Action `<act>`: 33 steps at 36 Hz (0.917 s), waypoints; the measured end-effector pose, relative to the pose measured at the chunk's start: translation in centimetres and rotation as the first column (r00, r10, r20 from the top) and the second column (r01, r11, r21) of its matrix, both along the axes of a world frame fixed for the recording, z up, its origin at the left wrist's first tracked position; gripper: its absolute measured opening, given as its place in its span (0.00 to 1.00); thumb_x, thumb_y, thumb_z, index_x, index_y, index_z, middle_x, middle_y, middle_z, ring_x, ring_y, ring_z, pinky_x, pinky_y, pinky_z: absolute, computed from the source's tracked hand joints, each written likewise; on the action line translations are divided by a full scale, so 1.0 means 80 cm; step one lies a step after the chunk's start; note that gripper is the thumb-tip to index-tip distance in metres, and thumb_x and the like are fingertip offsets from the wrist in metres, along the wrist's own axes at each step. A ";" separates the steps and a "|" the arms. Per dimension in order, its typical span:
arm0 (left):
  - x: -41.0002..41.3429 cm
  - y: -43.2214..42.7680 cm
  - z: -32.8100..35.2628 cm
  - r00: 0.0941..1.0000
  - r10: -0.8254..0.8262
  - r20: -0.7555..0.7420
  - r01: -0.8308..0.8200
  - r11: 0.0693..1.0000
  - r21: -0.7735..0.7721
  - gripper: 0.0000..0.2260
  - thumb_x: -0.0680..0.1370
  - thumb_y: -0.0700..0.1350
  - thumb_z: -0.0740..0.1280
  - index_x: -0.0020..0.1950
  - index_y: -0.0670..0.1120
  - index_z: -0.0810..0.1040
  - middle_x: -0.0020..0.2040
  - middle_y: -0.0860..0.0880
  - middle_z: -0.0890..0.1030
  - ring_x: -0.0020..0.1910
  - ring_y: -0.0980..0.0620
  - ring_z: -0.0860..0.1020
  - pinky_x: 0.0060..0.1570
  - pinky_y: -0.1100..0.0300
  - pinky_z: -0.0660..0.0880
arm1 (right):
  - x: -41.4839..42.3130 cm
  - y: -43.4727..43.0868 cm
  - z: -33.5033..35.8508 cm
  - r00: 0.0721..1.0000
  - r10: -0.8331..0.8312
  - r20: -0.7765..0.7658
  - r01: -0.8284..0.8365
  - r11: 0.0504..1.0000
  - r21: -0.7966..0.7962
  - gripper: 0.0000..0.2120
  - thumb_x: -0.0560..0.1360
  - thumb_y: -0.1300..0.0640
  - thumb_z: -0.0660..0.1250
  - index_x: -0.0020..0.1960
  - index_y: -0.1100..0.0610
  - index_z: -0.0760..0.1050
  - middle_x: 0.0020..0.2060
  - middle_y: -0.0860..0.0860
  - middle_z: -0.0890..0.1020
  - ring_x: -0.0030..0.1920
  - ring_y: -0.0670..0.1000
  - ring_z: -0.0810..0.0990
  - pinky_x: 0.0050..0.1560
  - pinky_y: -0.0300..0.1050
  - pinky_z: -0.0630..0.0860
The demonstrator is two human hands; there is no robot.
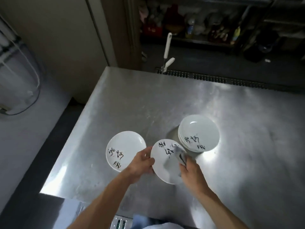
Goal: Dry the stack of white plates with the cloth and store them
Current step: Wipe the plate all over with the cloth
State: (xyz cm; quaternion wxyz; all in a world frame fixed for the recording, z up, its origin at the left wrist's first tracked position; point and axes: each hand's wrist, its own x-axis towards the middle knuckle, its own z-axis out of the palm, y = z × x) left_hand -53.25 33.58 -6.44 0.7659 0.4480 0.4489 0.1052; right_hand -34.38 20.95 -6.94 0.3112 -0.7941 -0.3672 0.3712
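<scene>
While the round white plate with black brush lettering is held above the brushed steel table, a cloth is pressed to its face, so the drying step is judged to be in hand. The plate's left rim is pinched by the left hand. A crumpled grey cloth is gripped in the right hand and pressed to the plate's right side. Just beyond it, the stack of matching white plates is seen standing on the table, apparently not yet dried. One further lettered white plate is laid flat alone to the left, near the left hand; it is taken to be already dried. Next, the held plate is likely to be turned so that its underside is reached, then set on the single plate. A firm hold at the rim is called for, since wet glazed ware may slip. No storage place can be identified.
</scene>
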 end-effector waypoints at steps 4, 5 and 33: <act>0.027 -0.024 -0.015 0.981 -0.192 0.022 0.192 0.981 -0.035 0.28 0.79 0.30 0.60 0.73 0.54 0.75 0.64 0.46 0.83 0.53 0.49 0.83 0.51 0.45 0.83 | 0.011 -0.041 -0.014 1.000 -0.002 -0.003 0.002 0.986 -0.169 0.15 0.82 0.54 0.61 0.68 0.50 0.72 0.54 0.53 0.84 0.48 0.55 0.85 0.51 0.52 0.82; 0.033 -0.030 -0.020 0.976 -0.217 0.011 0.217 0.975 -0.047 0.29 0.79 0.30 0.60 0.74 0.54 0.75 0.64 0.45 0.83 0.53 0.50 0.83 0.51 0.45 0.83 | 0.012 -0.046 -0.020 1.000 0.016 0.017 -0.012 0.977 -0.211 0.15 0.83 0.52 0.60 0.69 0.50 0.72 0.52 0.53 0.84 0.46 0.54 0.86 0.48 0.48 0.81; 0.044 -0.065 -0.057 0.984 -0.157 -0.085 0.138 0.971 -0.193 0.26 0.79 0.31 0.59 0.68 0.55 0.79 0.59 0.40 0.84 0.52 0.43 0.83 0.59 0.38 0.80 | 0.020 -0.044 -0.083 0.803 0.541 0.250 -0.423 0.813 -0.400 0.30 0.81 0.55 0.58 0.80 0.57 0.56 0.79 0.57 0.56 0.78 0.60 0.57 0.74 0.56 0.61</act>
